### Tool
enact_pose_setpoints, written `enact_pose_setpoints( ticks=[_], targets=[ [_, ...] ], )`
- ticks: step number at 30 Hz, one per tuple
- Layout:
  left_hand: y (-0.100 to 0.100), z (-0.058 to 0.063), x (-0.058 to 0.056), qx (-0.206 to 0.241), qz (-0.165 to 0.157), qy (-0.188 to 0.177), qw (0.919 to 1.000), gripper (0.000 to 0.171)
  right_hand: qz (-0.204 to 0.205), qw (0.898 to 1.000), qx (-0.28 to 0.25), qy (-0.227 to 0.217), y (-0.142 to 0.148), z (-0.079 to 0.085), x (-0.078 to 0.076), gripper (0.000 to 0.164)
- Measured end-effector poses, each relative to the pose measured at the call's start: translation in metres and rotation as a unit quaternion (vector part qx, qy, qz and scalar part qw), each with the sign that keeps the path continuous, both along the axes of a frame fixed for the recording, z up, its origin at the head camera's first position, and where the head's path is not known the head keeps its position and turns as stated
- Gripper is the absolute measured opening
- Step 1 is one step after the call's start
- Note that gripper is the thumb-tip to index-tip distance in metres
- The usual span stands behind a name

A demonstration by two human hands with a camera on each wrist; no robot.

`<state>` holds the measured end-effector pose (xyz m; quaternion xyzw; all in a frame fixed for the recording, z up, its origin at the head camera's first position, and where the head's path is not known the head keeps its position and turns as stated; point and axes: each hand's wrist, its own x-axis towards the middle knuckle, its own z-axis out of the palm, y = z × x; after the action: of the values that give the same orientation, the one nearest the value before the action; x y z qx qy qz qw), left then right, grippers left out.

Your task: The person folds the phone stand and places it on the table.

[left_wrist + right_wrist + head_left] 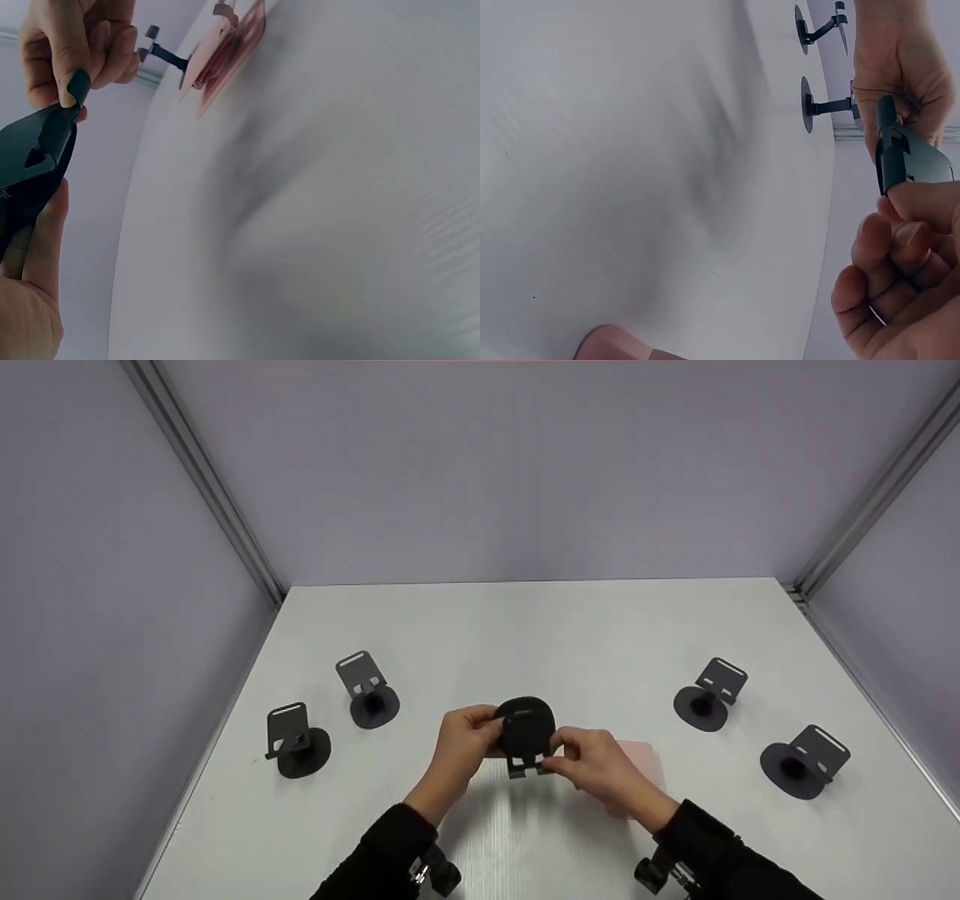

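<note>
Both hands hold a black phone stand [527, 729] over the middle of the white table, folded so its round base lies against its plate. My left hand [465, 742] grips the left edge of the stand, thumb in front. With thumb and fingertips, my right hand [592, 757] pinches the hinge tab at the lower right. In the left wrist view, the dark stand [34, 154] spans the gap between the two hands. Partly hidden behind the right hand and forearm, a pink phone stand [639, 754] rests on the table.
Two black phone stands stand on the left, one nearer [303, 754] and one farther [374, 706]. Two more are on the right, a farther one [700, 709] and a nearer one [792, 771]. Grey walls [525, 472] enclose the table [487, 637] at the back and sides.
</note>
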<state>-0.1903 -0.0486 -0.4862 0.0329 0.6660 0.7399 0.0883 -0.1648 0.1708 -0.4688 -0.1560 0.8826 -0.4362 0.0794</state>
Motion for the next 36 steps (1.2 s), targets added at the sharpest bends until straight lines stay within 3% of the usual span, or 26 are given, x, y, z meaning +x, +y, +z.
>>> enact_pose_setpoints(
  ticks=[5,14,23,29,36],
  targets=[
    [0.000,-0.001,0.001,-0.001,-0.005,-0.008,1.0000,0.014,-0.007,0.998,-0.033,-0.046,0.001,0.004,0.000,0.013],
    [0.001,-0.007,0.005,-0.020,-0.034,-0.018,0.9991,0.015,-0.030,0.996,-0.071,-0.050,0.002,0.009,0.000,0.019],
    [0.005,-0.016,0.009,-0.032,-0.057,-0.073,0.9952,0.022,-0.020,0.987,-0.091,-0.131,0.007,-0.001,-0.003,0.020],
    [0.006,-0.024,0.011,-0.105,-0.072,-0.082,0.9885,0.025,-0.004,0.980,-0.103,-0.168,0.009,-0.011,-0.003,0.020],
    [0.005,-0.031,0.014,-0.178,-0.087,-0.077,0.9771,0.020,-0.018,0.971,-0.124,-0.204,0.010,-0.022,-0.003,0.019]
  ],
)
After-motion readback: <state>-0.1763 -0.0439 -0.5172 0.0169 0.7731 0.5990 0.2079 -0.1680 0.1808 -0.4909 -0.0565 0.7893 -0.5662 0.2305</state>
